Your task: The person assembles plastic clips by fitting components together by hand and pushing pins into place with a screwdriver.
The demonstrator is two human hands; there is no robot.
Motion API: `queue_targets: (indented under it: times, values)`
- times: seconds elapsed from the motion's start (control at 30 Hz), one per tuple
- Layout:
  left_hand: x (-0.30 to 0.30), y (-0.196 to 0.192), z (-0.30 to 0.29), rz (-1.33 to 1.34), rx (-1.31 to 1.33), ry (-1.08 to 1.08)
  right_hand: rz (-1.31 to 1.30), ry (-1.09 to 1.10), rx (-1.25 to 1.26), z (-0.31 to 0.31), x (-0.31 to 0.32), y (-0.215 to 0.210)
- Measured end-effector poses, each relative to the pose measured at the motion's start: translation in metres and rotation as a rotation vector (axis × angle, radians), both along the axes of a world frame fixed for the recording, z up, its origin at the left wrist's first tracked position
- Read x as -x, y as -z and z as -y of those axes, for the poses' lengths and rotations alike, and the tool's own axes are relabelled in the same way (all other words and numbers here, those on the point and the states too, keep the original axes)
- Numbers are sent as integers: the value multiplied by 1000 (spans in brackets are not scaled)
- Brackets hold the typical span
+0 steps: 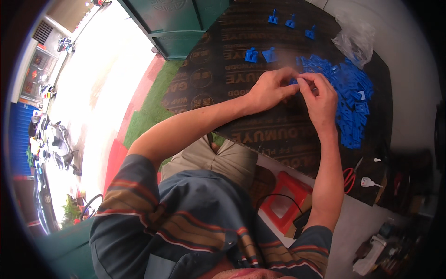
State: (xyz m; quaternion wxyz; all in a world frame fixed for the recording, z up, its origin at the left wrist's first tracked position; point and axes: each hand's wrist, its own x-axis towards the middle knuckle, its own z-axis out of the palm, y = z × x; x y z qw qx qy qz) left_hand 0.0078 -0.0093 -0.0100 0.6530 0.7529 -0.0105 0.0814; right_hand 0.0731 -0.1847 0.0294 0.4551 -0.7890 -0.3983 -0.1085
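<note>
Small blue part (294, 81) pinched between both hands over the counter (260, 130), just beside the blue pile (350, 100). Left hand (272, 89) and right hand (319, 100) meet fingertip to fingertip, fingers narrow on the part, probably so it can be pressed or fitted. Pile sits close for easy picking. Five single pieces (251, 55) stand apart farther up, seemingly set aside. Clear bag (355, 37) lies beyond the pile, red-handled scissors (349, 176) near the counter's edge.

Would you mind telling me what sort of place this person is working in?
Probably a small open-fronted workshop: a dark plywood table bearing a pile of blue plastic parts, red-handled scissors at its edge, and parked motorbikes outside.
</note>
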Motion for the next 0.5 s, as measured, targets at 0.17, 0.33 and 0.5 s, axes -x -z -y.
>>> queue_targets:
  times: [0.17, 0.33, 0.5]
  values:
    - [10, -1, -7, 291, -385, -171, -26, -66, 33, -1, 0, -1]
    - [4, 0, -20, 287, -444, -96, -138, -56, 32, -1, 4, 2]
    - [3, 1, -22, 270, -470, -87, -70, -59, 51, -4, -1, 9]
